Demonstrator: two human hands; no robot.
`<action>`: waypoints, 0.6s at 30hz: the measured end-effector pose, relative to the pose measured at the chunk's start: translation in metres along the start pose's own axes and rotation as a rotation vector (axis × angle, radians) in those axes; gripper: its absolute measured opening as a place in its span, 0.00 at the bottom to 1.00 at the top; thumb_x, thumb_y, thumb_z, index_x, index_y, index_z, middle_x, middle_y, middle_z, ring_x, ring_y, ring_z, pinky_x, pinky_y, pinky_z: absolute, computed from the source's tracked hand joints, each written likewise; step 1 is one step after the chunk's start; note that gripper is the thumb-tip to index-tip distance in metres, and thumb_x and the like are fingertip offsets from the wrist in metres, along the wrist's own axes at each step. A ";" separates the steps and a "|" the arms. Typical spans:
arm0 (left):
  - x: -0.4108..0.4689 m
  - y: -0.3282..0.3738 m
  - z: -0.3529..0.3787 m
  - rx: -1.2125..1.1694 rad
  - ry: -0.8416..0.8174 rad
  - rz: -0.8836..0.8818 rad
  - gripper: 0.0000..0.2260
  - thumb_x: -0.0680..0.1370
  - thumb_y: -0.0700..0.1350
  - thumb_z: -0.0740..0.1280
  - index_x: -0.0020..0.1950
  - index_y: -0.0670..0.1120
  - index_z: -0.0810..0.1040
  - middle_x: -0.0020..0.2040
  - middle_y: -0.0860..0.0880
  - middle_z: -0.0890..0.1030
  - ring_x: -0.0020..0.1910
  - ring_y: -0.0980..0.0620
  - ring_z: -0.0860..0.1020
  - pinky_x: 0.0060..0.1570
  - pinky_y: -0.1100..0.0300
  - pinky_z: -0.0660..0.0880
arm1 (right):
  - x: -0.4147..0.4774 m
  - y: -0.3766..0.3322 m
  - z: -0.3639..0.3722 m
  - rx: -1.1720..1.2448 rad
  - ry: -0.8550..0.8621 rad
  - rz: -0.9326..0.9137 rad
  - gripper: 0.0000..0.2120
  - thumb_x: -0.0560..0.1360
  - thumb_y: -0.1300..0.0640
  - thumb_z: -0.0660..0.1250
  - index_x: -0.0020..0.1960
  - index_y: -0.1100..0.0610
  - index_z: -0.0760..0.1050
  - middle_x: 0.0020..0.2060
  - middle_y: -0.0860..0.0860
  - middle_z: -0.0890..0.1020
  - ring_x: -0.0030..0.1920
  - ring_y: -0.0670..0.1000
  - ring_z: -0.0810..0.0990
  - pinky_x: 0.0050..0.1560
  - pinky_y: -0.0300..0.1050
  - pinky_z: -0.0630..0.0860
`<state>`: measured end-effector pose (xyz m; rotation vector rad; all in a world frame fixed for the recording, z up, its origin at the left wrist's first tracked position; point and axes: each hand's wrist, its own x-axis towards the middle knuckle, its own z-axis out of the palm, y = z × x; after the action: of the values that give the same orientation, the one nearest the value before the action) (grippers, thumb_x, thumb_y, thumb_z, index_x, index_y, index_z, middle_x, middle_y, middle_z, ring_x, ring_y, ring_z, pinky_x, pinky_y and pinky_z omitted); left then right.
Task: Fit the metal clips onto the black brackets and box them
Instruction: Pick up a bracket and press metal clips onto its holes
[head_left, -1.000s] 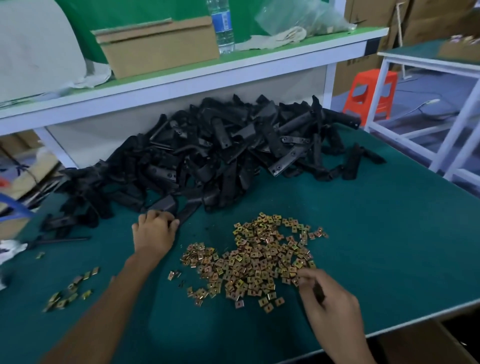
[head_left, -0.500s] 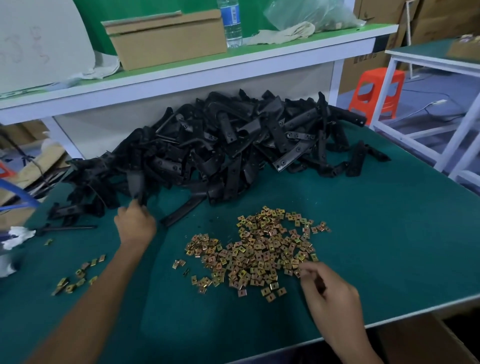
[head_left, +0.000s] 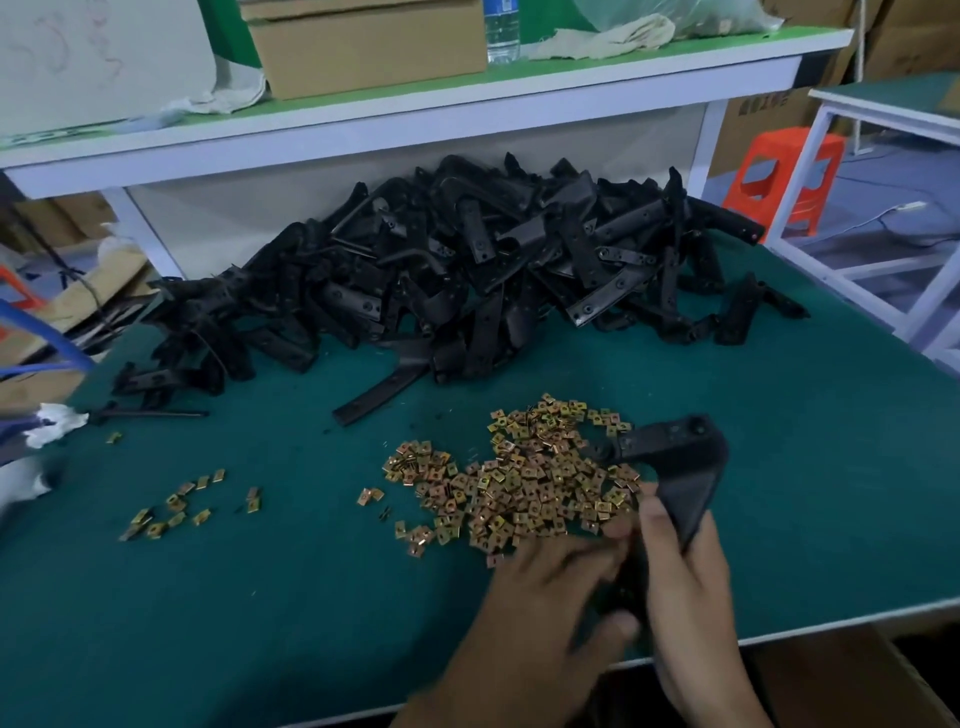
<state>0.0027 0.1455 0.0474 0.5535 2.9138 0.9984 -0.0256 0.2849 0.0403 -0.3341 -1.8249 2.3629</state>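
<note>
Left hand (head_left: 550, 582) has come back from the pile (head_left: 467, 270), and a bracket (head_left: 680, 467) now stands over the clips (head_left: 524, 478), held by the right hand (head_left: 685, 577).
Half a second ago the left hand was reaching into the pile while the right picked among the clips; now the two meet near the front edge of the worktop (head_left: 779, 415), so fetching looks done and fitting is about to start. Right hand curls round the bracket's lower leg, its bent end raised over the clips' right edge. Left hand is blurred, fingers stretched toward the bracket's lower end; whether it grips anything cannot be told. No clip shows on the bracket yet.
</note>
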 end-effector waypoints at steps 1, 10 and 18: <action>-0.003 -0.013 -0.011 -0.026 0.062 -0.037 0.17 0.81 0.60 0.60 0.69 0.62 0.72 0.64 0.62 0.71 0.66 0.62 0.66 0.67 0.62 0.63 | 0.001 0.000 -0.005 -0.029 -0.014 -0.018 0.12 0.76 0.44 0.65 0.53 0.50 0.74 0.38 0.52 0.85 0.33 0.51 0.82 0.33 0.43 0.79; -0.031 -0.142 -0.080 0.342 0.428 -0.579 0.13 0.80 0.44 0.70 0.64 0.43 0.81 0.54 0.41 0.79 0.55 0.38 0.76 0.56 0.49 0.73 | 0.004 0.015 -0.014 -0.258 -0.066 -0.060 0.12 0.71 0.45 0.73 0.48 0.33 0.73 0.36 0.46 0.81 0.31 0.51 0.83 0.34 0.50 0.84; -0.023 -0.145 -0.085 0.106 0.482 -0.595 0.05 0.78 0.44 0.71 0.43 0.52 0.79 0.39 0.59 0.80 0.39 0.59 0.78 0.37 0.66 0.69 | 0.007 0.023 -0.017 -0.313 -0.097 -0.056 0.15 0.75 0.50 0.74 0.57 0.36 0.76 0.37 0.48 0.83 0.33 0.50 0.84 0.35 0.45 0.83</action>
<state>-0.0333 -0.0192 0.0265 -0.6221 3.1963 0.9855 -0.0271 0.2971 0.0135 -0.2003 -2.2217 2.0885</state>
